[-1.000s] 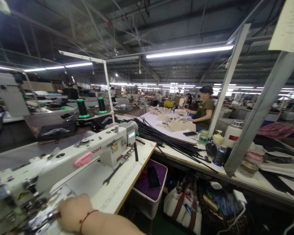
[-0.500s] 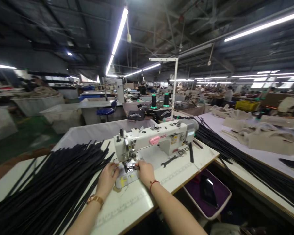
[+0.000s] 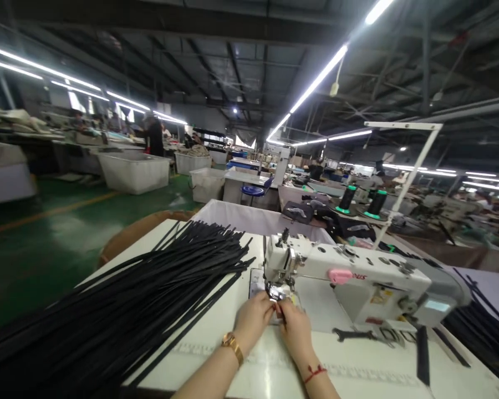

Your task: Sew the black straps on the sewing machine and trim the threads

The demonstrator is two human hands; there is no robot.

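My left hand (image 3: 253,317), with a gold watch at the wrist, is closed in a pinch just in front of the presser foot of a white sewing machine (image 3: 316,257). Close beside it, my right hand (image 3: 296,328) is also pinched, a red string bracelet on its wrist. The fingertips of both hands nearly meet over the metal needle plate (image 3: 255,280). Whatever lies between them is small and hidden by the fingers. To the left, a large bundle of long black straps (image 3: 149,293) covers much of the white table (image 3: 216,363).
A wrench (image 3: 353,334), metal rings and a short black strap (image 3: 422,354) lie right of my hands. Behind the machine stand two black thread cones (image 3: 347,199) and a white thread stand (image 3: 407,183). A pale bin (image 3: 241,213) adjoins the table's far edge.
The view has swung left, so the machine and straps appear farther right. My hands have drawn together in front of the needle; before, they were apart on either side of it.
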